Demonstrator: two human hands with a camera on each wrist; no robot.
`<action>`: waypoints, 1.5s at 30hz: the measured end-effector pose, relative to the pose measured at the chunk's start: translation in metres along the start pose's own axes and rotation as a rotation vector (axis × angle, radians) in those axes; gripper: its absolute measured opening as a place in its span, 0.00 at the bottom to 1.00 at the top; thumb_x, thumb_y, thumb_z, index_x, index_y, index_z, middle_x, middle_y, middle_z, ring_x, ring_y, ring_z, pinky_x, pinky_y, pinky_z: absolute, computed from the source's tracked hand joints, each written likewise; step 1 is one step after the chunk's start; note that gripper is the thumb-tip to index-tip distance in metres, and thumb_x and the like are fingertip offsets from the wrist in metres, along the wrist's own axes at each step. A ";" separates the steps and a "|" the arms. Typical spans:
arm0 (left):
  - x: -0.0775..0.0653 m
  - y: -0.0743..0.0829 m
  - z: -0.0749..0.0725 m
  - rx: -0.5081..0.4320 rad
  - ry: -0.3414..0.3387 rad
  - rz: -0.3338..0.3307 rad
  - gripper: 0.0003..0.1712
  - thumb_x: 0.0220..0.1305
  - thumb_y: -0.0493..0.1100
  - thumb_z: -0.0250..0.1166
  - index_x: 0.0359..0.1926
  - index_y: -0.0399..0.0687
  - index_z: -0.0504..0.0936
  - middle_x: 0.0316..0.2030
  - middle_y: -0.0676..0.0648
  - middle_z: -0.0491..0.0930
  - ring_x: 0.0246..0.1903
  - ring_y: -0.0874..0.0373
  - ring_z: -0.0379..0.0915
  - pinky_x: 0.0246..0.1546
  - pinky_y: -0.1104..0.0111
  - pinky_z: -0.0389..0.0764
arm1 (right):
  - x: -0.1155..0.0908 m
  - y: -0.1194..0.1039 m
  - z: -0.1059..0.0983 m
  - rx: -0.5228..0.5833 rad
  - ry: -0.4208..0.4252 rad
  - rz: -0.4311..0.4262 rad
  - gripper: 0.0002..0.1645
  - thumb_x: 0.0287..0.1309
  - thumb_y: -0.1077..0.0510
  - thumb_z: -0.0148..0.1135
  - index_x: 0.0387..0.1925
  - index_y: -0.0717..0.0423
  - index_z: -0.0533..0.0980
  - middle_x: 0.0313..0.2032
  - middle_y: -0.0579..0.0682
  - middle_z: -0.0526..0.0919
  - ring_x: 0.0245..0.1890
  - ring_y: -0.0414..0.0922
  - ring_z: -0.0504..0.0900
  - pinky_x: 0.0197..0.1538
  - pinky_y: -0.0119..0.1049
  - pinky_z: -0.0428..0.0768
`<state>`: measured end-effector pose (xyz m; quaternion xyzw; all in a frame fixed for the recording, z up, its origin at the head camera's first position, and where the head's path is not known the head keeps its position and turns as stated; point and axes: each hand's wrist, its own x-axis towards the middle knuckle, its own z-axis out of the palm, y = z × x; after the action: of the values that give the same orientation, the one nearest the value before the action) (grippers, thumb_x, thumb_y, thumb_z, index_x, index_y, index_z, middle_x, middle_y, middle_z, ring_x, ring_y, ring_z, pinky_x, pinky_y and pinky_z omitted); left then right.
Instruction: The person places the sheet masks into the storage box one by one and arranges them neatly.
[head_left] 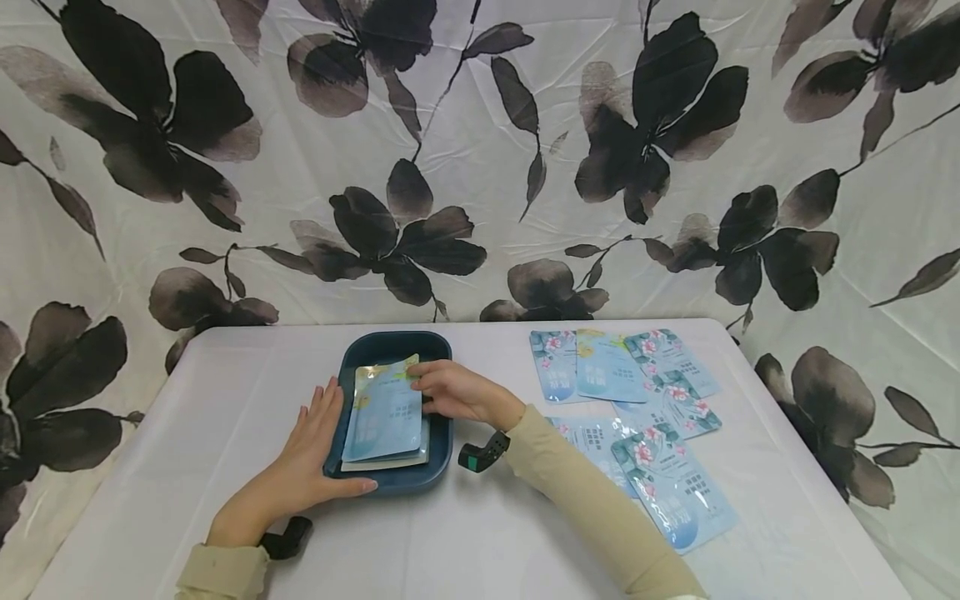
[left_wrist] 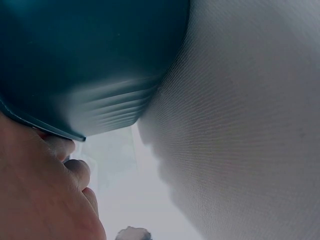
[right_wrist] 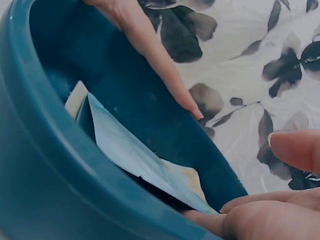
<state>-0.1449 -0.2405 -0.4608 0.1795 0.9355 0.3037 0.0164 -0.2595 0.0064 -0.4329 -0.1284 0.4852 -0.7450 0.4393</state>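
Observation:
A dark blue plastic basin (head_left: 437, 475) stands on the table with light blue sheet mask packets stacked inside it. My left hand (head_left: 300, 471) rests against the basin's left side, fingers straight and thumb over the near rim. In the left wrist view the fingers (left_wrist: 45, 185) touch the rim from outside. My right hand (head_left: 461, 393) reaches over the right rim and pinches the far right corner of the top packet (head_left: 390, 421). In the right wrist view that packet (right_wrist: 130, 142) lies tilted inside the basin, its corner between two digits; another finger (right_wrist: 295, 150) is raised off it.
To the right, several flowered sheet mask packets (head_left: 682, 500) lie loosely overlapping, partly behind my right forearm. Black bands with small devices (head_left: 483, 452) are on both wrists. A white cloth covers the table (head_left: 375, 550); a floral curtain (head_left: 480, 167) hangs behind it.

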 end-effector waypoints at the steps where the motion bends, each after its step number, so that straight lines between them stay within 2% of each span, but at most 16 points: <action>1: 0.000 0.000 0.000 -0.001 -0.001 -0.001 0.78 0.45 0.68 0.76 0.78 0.37 0.34 0.77 0.38 0.26 0.75 0.43 0.15 0.71 0.44 0.25 | 0.000 0.000 0.000 -0.006 0.003 -0.005 0.40 0.67 0.73 0.39 0.75 0.71 0.37 0.77 0.64 0.38 0.77 0.55 0.40 0.74 0.59 0.42; 9: 0.000 0.000 -0.001 -0.008 0.000 0.005 0.78 0.46 0.67 0.76 0.77 0.35 0.34 0.77 0.37 0.26 0.75 0.42 0.15 0.71 0.42 0.26 | 0.002 0.002 0.003 -0.094 0.055 -0.045 0.40 0.67 0.71 0.43 0.75 0.71 0.40 0.78 0.59 0.34 0.77 0.51 0.35 0.75 0.54 0.33; 17: 0.000 0.000 0.001 -0.017 0.004 0.014 0.77 0.46 0.66 0.76 0.77 0.35 0.35 0.77 0.38 0.26 0.75 0.42 0.15 0.71 0.41 0.26 | -0.004 0.003 0.010 -0.215 0.185 -0.086 0.45 0.66 0.67 0.50 0.77 0.65 0.40 0.78 0.58 0.36 0.77 0.50 0.33 0.76 0.47 0.36; 21: 0.000 0.000 0.000 -0.007 -0.001 0.000 0.78 0.46 0.67 0.76 0.77 0.36 0.34 0.77 0.38 0.25 0.75 0.40 0.16 0.70 0.39 0.28 | -0.007 0.001 0.012 -0.276 0.206 -0.102 0.46 0.66 0.66 0.51 0.78 0.61 0.40 0.78 0.55 0.33 0.77 0.49 0.30 0.76 0.48 0.37; 24: 0.000 -0.001 -0.001 -0.001 -0.002 -0.007 0.78 0.45 0.67 0.76 0.78 0.37 0.33 0.77 0.38 0.26 0.75 0.39 0.17 0.70 0.39 0.28 | -0.008 -0.001 0.010 -0.316 0.189 -0.136 0.45 0.67 0.65 0.51 0.78 0.60 0.41 0.78 0.56 0.35 0.77 0.51 0.33 0.76 0.49 0.40; 29: 0.000 -0.001 0.000 -0.001 0.001 -0.005 0.78 0.45 0.67 0.76 0.77 0.36 0.34 0.78 0.38 0.27 0.75 0.39 0.17 0.71 0.40 0.28 | -0.016 -0.009 -0.002 -0.346 0.117 -0.210 0.40 0.72 0.65 0.46 0.77 0.63 0.42 0.78 0.58 0.40 0.77 0.55 0.41 0.76 0.46 0.46; 32: 0.000 -0.001 0.000 -0.001 0.005 -0.008 0.78 0.45 0.67 0.76 0.78 0.37 0.34 0.78 0.37 0.27 0.75 0.41 0.16 0.71 0.41 0.27 | -0.022 -0.016 -0.011 -0.333 0.104 -0.248 0.36 0.73 0.67 0.44 0.76 0.65 0.46 0.77 0.62 0.43 0.76 0.58 0.48 0.75 0.45 0.53; 36: -0.001 -0.002 0.000 -0.006 0.010 -0.007 0.78 0.45 0.67 0.76 0.78 0.38 0.34 0.78 0.38 0.26 0.75 0.44 0.15 0.71 0.40 0.28 | -0.028 -0.025 -0.027 -0.310 0.165 -0.295 0.34 0.70 0.70 0.44 0.75 0.66 0.52 0.75 0.65 0.51 0.73 0.59 0.58 0.72 0.45 0.61; 39: -0.001 -0.001 0.000 -0.013 0.010 0.000 0.78 0.45 0.67 0.76 0.78 0.38 0.33 0.78 0.39 0.26 0.75 0.44 0.15 0.71 0.41 0.27 | -0.036 -0.031 -0.041 -0.305 0.229 -0.330 0.32 0.70 0.71 0.44 0.73 0.66 0.56 0.72 0.65 0.57 0.70 0.61 0.63 0.71 0.46 0.63; 45: 0.001 -0.001 0.000 -0.008 -0.002 -0.020 0.79 0.45 0.68 0.76 0.78 0.39 0.33 0.78 0.40 0.26 0.75 0.46 0.14 0.71 0.42 0.26 | -0.055 -0.041 -0.070 -0.378 0.298 -0.367 0.29 0.71 0.69 0.45 0.71 0.66 0.58 0.69 0.65 0.62 0.69 0.64 0.63 0.71 0.50 0.62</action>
<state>-0.1456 -0.2408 -0.4609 0.1707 0.9359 0.3073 0.0212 -0.2921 0.0979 -0.4202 -0.1827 0.6433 -0.7189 0.1897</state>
